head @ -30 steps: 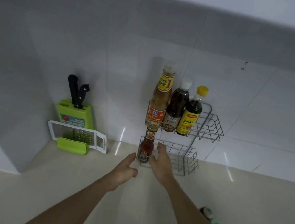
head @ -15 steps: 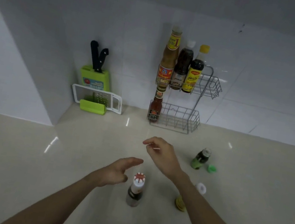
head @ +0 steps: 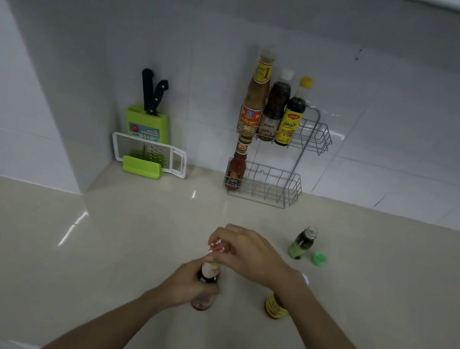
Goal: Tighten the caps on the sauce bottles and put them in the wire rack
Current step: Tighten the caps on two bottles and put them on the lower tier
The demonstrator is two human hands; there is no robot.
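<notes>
Head view: the dark sauce bottle [head: 204, 290] stands upright on the surface [head: 117, 247], near centre, right under your hands. Your left hand [head: 187, 285] is wrapped closed round its body; your right hand [head: 248, 254] pinches its red-white cap [head: 216, 247] from above. Wire rack [head: 279, 183] sits far, straight ahead.

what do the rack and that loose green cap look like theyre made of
Wire rack: thin metal wire, silvery and slightly glossy, likely plated or coated; open grid baskets show the wall through. Green cap: looks like moulded plastic, opaque, uniformly bright green, lying beside the small green bottle.
</notes>
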